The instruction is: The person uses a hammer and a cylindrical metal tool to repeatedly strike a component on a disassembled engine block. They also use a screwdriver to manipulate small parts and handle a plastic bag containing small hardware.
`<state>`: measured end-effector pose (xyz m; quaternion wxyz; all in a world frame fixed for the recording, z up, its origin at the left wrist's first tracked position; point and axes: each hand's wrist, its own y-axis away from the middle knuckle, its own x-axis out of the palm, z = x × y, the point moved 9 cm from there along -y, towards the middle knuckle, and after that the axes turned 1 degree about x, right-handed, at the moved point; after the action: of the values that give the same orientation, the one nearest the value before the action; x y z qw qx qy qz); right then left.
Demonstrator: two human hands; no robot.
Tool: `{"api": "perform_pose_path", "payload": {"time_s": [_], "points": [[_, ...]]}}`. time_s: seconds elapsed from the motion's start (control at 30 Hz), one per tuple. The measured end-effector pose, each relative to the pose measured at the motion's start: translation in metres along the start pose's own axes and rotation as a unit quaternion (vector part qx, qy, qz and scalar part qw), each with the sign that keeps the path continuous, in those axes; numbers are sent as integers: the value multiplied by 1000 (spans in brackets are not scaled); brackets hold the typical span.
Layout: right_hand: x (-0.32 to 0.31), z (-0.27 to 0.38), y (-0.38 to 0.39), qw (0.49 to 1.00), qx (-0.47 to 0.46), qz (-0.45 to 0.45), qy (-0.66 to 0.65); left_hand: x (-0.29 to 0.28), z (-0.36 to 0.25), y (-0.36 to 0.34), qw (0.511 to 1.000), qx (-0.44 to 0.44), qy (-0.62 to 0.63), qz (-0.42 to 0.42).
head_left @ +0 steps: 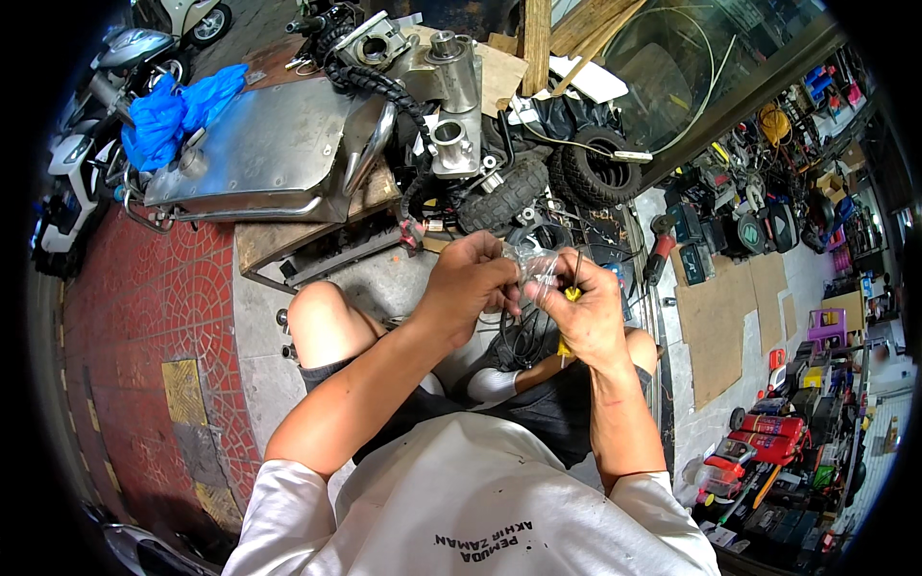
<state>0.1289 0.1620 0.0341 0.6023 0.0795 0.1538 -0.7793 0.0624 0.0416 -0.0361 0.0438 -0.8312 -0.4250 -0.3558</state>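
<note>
Between my hands, above my lap, is a small clear plastic bag (534,265) with what look like small metal pieces inside; I cannot make out their kind. My left hand (473,282) pinches its left side with curled fingers. Gripping the bag's right side, my right hand (588,305) also has a screwdriver with a yellow handle (567,326) tucked among its fingers, the thin shaft pointing up. Below the hands, dark cables (509,338) lie on the floor between my legs.
A low bench (264,248) ahead left carries a large metal case (259,144) with blue plastic (173,115) on it. Knobbly tyres (594,171) and metal parts lie ahead. An angle grinder (661,252) and cardboard (715,331) are at right. Scooters (82,173) stand far left.
</note>
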Motion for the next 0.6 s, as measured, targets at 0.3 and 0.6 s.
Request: {"api": "perform_pose_path", "payload": {"time_s": [0.3,0.6], "points": [[-3,4,4,997,24,-40,-56,-5,14,0,992,-19,126,2],[5,27,7,992,-59,47,104,-2,25,4,979,-142,141,31]]}}
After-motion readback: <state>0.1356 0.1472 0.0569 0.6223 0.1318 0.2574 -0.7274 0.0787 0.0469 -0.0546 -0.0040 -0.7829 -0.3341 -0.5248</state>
